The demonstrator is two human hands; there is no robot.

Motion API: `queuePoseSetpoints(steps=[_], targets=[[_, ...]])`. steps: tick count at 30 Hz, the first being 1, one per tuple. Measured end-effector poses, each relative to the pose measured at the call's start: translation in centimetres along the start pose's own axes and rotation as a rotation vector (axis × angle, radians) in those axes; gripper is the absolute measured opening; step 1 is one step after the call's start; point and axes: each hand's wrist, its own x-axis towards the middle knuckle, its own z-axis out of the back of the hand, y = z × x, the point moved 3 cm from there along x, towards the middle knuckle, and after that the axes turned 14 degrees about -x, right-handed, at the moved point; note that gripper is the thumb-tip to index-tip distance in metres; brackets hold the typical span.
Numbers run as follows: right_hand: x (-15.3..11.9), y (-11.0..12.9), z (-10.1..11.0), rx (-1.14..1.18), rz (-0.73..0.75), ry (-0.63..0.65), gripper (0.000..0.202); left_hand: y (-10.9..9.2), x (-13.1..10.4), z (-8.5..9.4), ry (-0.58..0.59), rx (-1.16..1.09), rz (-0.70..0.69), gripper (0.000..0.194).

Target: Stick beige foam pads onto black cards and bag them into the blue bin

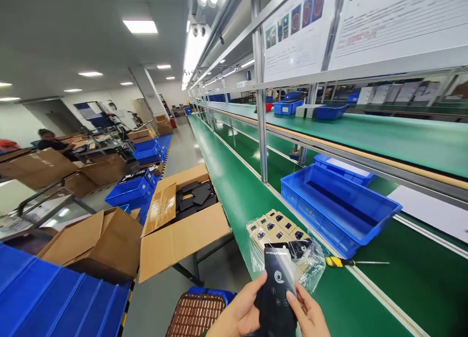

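Holding a black panel (278,290) low in the view, at the near part of the green surface (223,166), with the printed face showing 1 swirl logo above 3 small round icons. Gripping the panel's left side in the closed fingers (260,281) of the left hand (244,310). Pinching the right side in the fingers of the right hand (312,317), with 1 fingertip on the face beside the icons. Facing, just beyond the panel, a crumpled clear bag (318,268) around tan pieces (270,225) with dark fittings. Close, on the right, to a yellow-and-black screwdriver (340,262), with its shaft pointing right, and to a large blue bin (336,205) behind it. Flanked on the left by an open cardboard box (186,237) holding flat black pieces (195,195).
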Motion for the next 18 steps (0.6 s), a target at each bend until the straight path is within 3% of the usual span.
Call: queuePoseSetpoints(steps=[2,4,10,12,15,18], targets=[[-0.6,-0.4,0.3,-0.037,0.022,0.024,0.056,0.0,-0.3,0.2,0.009,0.054,0.036,0.039],[-1.4,-0.6,0.5,-0.082,0.087,-0.002,0.051,-0.1,-0.6,0.0,0.053,0.136,0.058,0.051],[-4.2,-0.8,1.3,-0.117,0.117,-0.249,0.054,0.4,-1.2,-0.3,0.204,0.232,0.102,0.062],[-4.8,-0.4,1.5,-0.053,0.114,-0.211,0.052,0.7,-1.3,0.1,0.236,0.228,0.095,0.064],[-5.4,0.5,1.3,-0.007,0.073,-0.011,0.05,1.1,-1.8,0.5,0.213,0.205,0.075,0.061],[-5.9,1.4,1.1,0.002,0.062,0.002,0.049,1.6,-2.5,0.2,0.173,0.155,0.017,0.057]])
